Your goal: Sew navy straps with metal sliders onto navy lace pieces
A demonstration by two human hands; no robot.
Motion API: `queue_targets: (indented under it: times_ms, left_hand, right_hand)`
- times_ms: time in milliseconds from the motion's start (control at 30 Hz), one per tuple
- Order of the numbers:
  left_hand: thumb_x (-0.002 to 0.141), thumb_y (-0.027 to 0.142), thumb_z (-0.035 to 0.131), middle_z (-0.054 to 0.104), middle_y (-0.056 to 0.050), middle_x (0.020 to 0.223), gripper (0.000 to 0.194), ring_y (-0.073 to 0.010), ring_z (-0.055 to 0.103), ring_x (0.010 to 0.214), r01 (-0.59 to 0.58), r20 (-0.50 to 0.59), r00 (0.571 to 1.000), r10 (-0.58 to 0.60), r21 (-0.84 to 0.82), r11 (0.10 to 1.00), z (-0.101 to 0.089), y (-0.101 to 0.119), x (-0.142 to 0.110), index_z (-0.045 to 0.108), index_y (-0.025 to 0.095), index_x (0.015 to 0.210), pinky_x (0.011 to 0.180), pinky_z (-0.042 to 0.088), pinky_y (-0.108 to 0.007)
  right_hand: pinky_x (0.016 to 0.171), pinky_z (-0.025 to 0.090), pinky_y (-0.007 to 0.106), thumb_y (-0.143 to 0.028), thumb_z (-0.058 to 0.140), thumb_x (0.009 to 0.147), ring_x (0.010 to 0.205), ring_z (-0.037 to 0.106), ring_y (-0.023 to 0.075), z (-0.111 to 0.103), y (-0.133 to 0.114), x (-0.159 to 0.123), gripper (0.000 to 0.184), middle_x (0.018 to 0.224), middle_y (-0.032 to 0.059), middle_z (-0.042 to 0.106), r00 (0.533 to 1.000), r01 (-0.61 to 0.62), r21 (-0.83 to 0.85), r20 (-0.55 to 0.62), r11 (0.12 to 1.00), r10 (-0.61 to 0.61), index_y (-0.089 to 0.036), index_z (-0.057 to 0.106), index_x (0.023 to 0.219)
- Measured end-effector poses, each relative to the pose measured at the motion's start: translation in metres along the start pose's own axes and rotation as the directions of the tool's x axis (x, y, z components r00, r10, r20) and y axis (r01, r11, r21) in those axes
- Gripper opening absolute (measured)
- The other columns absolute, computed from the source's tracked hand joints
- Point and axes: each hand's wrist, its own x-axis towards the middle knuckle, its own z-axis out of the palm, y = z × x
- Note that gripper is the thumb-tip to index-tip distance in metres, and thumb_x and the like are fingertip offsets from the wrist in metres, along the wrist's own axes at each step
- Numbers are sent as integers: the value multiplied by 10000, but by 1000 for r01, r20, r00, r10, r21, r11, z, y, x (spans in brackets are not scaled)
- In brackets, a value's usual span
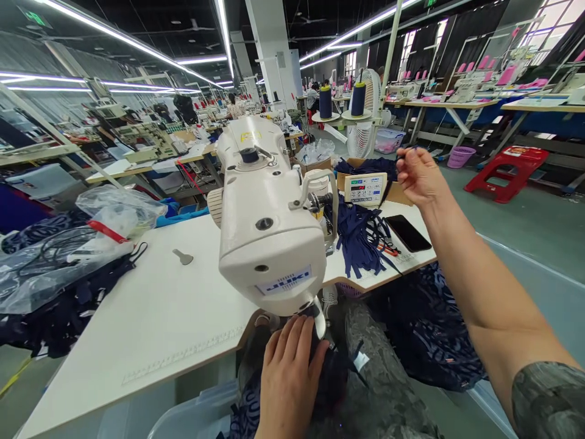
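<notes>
A white JUKI sewing machine (269, 244) stands in front of me, its head facing me. My left hand (290, 372) is at the machine's lower front, fingers close together over dark navy fabric (331, 378), gripping it beside the metal guard (320, 320). The needle area is hidden. Out to the right, my right hand (418, 174) is raised with its fingertips pinched on a dark navy fabric strip (388, 190). Below that hand, a pile of navy strips (359, 238) lies on the table by the control panel (365, 189).
A black phone (408, 233) and orange-handled snips (388, 249) lie on the right of the white table (183, 305). A small metal piece (183, 256) rests on the left. Two navy thread cones (359, 99) stand behind. Patterned navy fabric (439, 329) hangs at right; a red stool (507, 174) stands beyond.
</notes>
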Motion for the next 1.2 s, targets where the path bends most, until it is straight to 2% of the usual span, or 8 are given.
queue_targets:
  times_ms: [167, 267, 433, 567, 633, 800, 967, 1200]
  left_hand:
    - [966, 256, 507, 696, -98, 1153, 242, -254, 640, 1088, -2, -64, 998, -2, -69, 998, -1, 1, 2, 606, 134, 1151, 937, 464, -399]
    - [972, 242, 498, 710, -83, 1127, 221, -238, 652, 1070, 6, -73, 997, -17, -148, 989, -4, 4, 4, 614, 150, 1136, 943, 475, -403]
    - [969, 184, 491, 721, -56, 1112, 206, -207, 661, 1064, 25, -28, 999, -34, -261, 965, -11, 4, 5, 623, 172, 1127, 951, 500, -401]
    - [971, 154, 480, 720, -42, 1122, 222, -172, 657, 1086, 48, 7, 999, -49, -379, 924, -10, -2, 3, 628, 189, 1133, 996, 505, -372]
    - [968, 159, 490, 722, -39, 1118, 223, -163, 658, 1087, 76, 7, 997, -82, -454, 888, -7, -8, 1, 630, 195, 1138, 1029, 493, -367]
    - [954, 161, 519, 724, -26, 1112, 223, -150, 656, 1099, 162, 30, 983, -181, -608, 777, -2, -17, -5, 647, 208, 1131, 1073, 469, -351]
    - [946, 178, 546, 721, -31, 1117, 223, -167, 651, 1110, 108, 42, 994, -101, -563, 820, -2, -18, -4, 636, 215, 1146, 1117, 418, -419]
    - [941, 193, 560, 723, -37, 1103, 199, -172, 651, 1109, 33, 44, 999, -12, -510, 860, -3, -21, 0, 635, 207, 1125, 1129, 397, -440]
  right_hand:
    - [500, 379, 28, -319, 832, 682, 740, 546, -44, 21, -44, -49, 244, 923, -166, 658, 999, 30, 362, 19, 932, -40, -331, 626, 811]
    - [435, 331, -16, -162, 787, 739, 581, 516, -68, 36, -41, -104, 170, 772, -122, 632, 970, -241, 498, 136, 833, 200, -237, 653, 812]
    - [365, 351, 26, -150, 869, 618, 500, 482, -18, 54, 14, -198, 272, 806, -47, 646, 755, -651, 366, 226, 665, 615, -189, 643, 765]
    - [540, 476, 102, -297, 803, 753, 603, 546, 28, 66, 58, -243, 239, 813, -18, 635, 579, -814, 215, 378, 540, 722, -194, 605, 837]
    - [570, 466, 143, -322, 759, 800, 599, 525, 42, 71, 72, -252, 239, 768, -31, 608, 593, -787, 112, 409, 607, 694, -201, 561, 859]
    - [572, 395, 210, -262, 639, 859, 624, 463, 78, 76, 83, -256, 179, 850, -21, 583, 713, -504, -185, 462, 843, 528, -228, 488, 950]
    - [597, 400, 250, -220, 606, 806, 636, 443, 96, 81, 83, -254, 215, 892, -10, 510, 704, -394, -348, 481, 851, 523, -234, 473, 975]
    - [601, 395, 259, -301, 616, 795, 645, 451, 120, 79, 97, -258, 233, 754, -46, 434, 664, -442, -419, 442, 793, 603, -227, 481, 970]
